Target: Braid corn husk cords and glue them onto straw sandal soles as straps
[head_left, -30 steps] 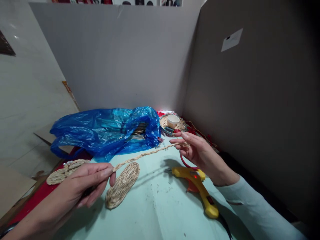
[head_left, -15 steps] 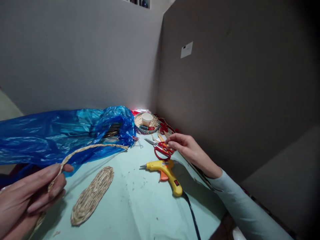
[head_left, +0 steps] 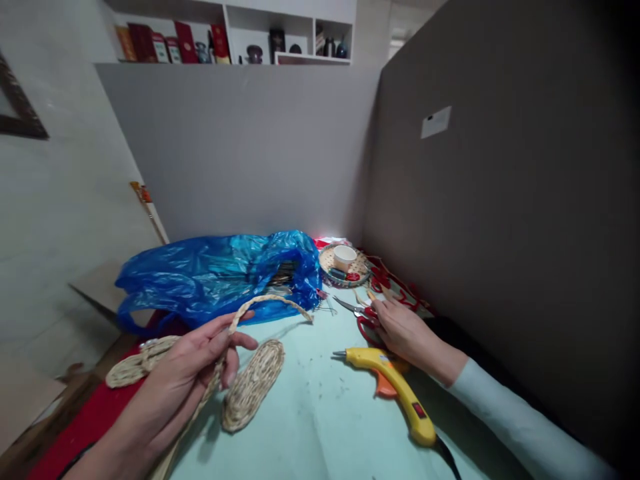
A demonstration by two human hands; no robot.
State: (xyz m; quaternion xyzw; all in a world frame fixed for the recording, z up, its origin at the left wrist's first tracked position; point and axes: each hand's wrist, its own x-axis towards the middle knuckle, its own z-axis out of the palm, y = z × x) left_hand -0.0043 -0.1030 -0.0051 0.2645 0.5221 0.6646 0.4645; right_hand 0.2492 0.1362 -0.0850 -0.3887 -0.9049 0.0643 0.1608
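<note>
My left hand (head_left: 197,357) pinches a braided straw cord (head_left: 273,303) that arcs up and right toward the blue plastic bag (head_left: 215,273). Just right of that hand a flat oval straw sole (head_left: 253,385) lies on the pale green table (head_left: 320,427). A second straw sole (head_left: 137,360) lies to the left, half behind my hand. My right hand (head_left: 403,330) rests on the red-handled scissors (head_left: 360,313), fingers curled over the handles. A yellow glue gun (head_left: 395,390) lies just in front of that hand, nozzle pointing left.
A round woven tray (head_left: 330,257) with a white cup (head_left: 345,257) and small items stands at the back corner. Grey partition boards (head_left: 475,220) close the back and right sides. Red cloth (head_left: 90,420) covers the table's left edge. The glue gun's black cable (head_left: 447,460) runs off the front.
My right hand let go of the cord's far end and came down onto the scissors. My left hand keeps the cord, which now curves loosely. The camera swung left and back.
</note>
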